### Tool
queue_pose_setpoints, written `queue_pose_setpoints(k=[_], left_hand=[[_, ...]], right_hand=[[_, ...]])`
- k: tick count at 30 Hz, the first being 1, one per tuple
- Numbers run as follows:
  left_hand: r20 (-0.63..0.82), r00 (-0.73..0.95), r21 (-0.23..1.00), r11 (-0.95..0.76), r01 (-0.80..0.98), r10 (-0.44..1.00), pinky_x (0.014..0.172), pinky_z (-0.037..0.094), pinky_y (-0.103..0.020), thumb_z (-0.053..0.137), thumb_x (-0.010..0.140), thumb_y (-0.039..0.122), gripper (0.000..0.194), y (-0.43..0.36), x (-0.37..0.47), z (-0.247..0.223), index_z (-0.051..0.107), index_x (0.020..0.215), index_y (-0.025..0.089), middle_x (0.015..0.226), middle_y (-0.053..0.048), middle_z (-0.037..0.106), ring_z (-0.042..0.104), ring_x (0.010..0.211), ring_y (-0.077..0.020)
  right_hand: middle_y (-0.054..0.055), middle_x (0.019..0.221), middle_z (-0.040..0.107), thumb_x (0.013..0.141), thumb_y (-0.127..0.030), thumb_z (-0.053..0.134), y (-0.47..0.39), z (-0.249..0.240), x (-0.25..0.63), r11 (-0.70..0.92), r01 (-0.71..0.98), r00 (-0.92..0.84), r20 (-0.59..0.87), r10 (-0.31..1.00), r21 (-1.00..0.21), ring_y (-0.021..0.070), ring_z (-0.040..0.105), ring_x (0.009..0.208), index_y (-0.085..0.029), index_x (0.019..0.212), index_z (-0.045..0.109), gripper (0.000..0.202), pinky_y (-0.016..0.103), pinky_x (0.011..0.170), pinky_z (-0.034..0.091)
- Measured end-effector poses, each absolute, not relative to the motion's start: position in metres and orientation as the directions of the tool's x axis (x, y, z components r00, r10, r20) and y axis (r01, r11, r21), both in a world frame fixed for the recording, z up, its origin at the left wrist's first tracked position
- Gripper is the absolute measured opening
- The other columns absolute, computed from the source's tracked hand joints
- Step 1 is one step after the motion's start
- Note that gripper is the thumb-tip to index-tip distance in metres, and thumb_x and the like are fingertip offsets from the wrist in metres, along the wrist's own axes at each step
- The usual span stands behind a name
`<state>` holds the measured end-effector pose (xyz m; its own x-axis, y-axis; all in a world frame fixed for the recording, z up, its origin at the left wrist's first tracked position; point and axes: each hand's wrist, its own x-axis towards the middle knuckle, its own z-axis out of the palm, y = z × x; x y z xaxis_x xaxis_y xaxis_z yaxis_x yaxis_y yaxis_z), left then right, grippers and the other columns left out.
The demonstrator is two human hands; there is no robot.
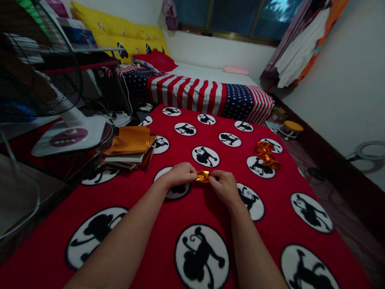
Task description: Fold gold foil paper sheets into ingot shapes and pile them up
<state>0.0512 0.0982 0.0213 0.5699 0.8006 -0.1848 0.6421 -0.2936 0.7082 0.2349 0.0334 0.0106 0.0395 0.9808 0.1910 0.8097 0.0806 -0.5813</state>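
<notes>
A crinkled piece of gold foil (pixel 202 176) is pinched at its two ends by the hands, the left hand (pixel 182 175) gripping one side and the right hand (pixel 224 184) the other, over the middle of a red cloth (pixel 276 192) printed with black monkeys in white circles. Farther right lie crumpled foil pieces (pixel 267 154); to the left sits a stack of sheets (pixel 129 140), orange-gold on top, near a white fan base (pixel 70 138).

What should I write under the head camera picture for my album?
Left hand and right hand hold one shiny gold piece between them, over a red monkey-print cloth.
</notes>
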Motion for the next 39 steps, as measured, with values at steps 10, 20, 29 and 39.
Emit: queue_pose_setpoints(k=[10,20,29,39], left_hand=[[-0.202,0.594,0.764,-0.254,0.593,0.779,0.046,0.019,-0.025,0.047,0.067,0.031,0.023,0.097,0.050,0.018,0.044,0.049,0.017,0.047,0.003,0.036,0.033,0.048,-0.0099],[0.028,0.510,0.590,-0.426,0.686,0.860,0.052,0.020,-0.026,0.042,0.075,0.028,0.025,0.093,0.054,0.017,0.055,0.057,0.016,0.055,0.000,0.051,0.043,0.055,-0.0124],[0.021,0.581,0.650,-0.452,0.611,0.814,0.052,0.021,-0.026,0.041,0.074,0.027,0.025,0.094,0.052,0.012,0.050,0.053,0.016,0.050,0.002,0.043,0.040,0.052,-0.0113],[-0.061,0.630,0.760,-0.374,0.532,0.774,0.051,0.021,-0.026,0.040,0.071,0.026,0.021,0.095,0.052,0.011,0.042,0.053,0.017,0.050,0.002,0.042,0.038,0.050,-0.0109]], right_hand=[[-0.004,0.049,0.040,0.076,-0.024,0.049,0.032,0.010,0.239,0.099,0.790,0.008,0.172,0.985,-0.606,0.0100,0.038,0.049,-0.019,0.052,0.048,0.025,0.024,0.050,0.020],[-0.004,0.048,0.041,0.077,-0.026,0.048,0.032,0.010,0.241,0.054,0.769,0.042,0.135,0.990,-0.637,0.0100,0.040,0.048,-0.020,0.052,0.046,0.026,0.023,0.048,0.021],[-0.005,0.048,0.040,0.077,-0.025,0.047,0.031,0.011,0.241,0.067,0.768,-0.018,0.084,0.996,-0.637,0.0097,0.039,0.047,-0.020,0.053,0.046,0.025,0.024,0.048,0.021],[-0.004,0.049,0.038,0.077,-0.024,0.046,0.031,0.013,0.242,0.107,0.761,-0.085,0.065,0.994,-0.639,0.0094,0.038,0.049,-0.019,0.053,0.043,0.024,0.024,0.049,0.020]])
